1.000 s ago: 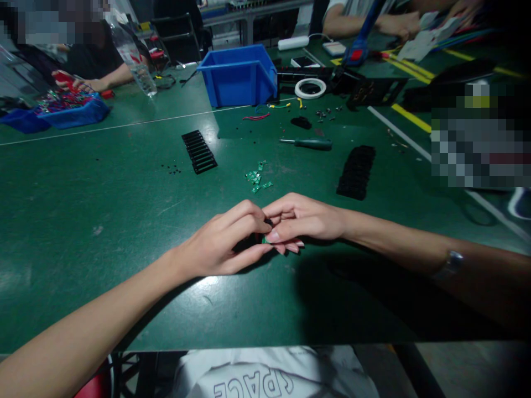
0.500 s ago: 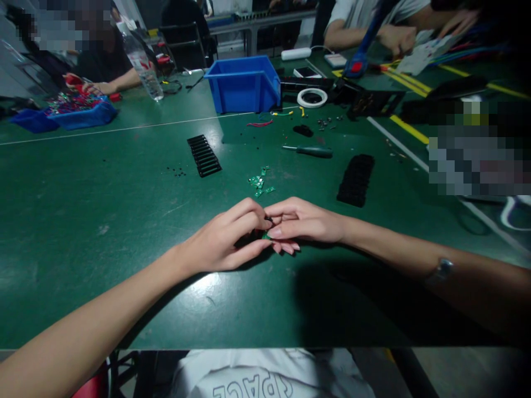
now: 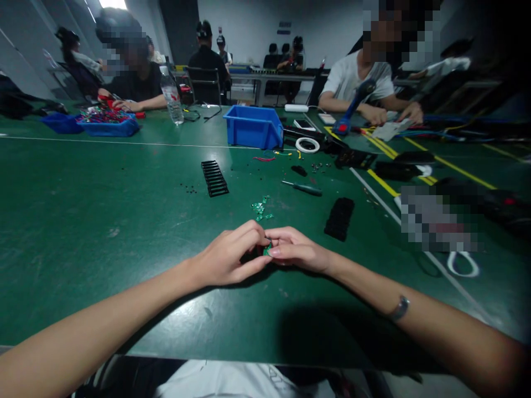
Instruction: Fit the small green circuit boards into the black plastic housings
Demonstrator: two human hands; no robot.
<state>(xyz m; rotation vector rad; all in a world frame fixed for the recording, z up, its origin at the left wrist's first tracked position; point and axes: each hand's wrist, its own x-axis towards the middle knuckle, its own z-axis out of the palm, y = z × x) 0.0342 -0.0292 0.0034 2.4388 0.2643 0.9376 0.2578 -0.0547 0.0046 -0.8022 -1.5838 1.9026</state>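
With my left hand (image 3: pixel 234 253) and right hand (image 3: pixel 301 251) meeting, I am pinching a small green piece (image 3: pixel 266 250) between them at the desk (image 3: pixel 103 260). From there, loose green boards (image 3: pixel 260 209) are lying at twelve o'clock, a screwdriver (image 3: pixel 307 189) at one, a stack of black parts (image 3: pixel 339 219) at two and a slotted black rack (image 3: pixel 214 179) at eleven.

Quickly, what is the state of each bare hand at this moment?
Left bare hand: closed on a small green piece, its shape mostly hidden.
Right bare hand: closed on the same small green piece.
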